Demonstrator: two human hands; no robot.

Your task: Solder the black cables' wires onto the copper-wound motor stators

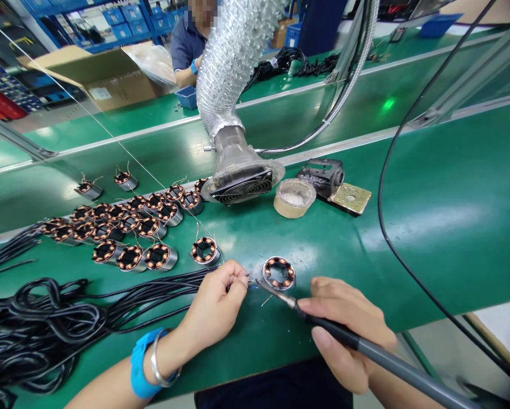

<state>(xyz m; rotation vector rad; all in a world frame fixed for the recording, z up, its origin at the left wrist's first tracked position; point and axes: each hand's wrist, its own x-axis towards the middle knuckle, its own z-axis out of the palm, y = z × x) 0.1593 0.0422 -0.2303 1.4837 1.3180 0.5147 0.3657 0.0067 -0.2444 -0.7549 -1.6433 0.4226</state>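
Left hand (214,309) pinches a wire end just left of the stator (279,272) on the counter (429,227). Right hand (348,335), closed around the soldering iron (366,347), holds its tip beside the stator's near-left edge.

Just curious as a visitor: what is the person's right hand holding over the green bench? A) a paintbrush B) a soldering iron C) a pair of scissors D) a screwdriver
B: the right hand grips a soldering iron like a pen, its metal tip reaching toward the copper-wound stator beside the left hand.
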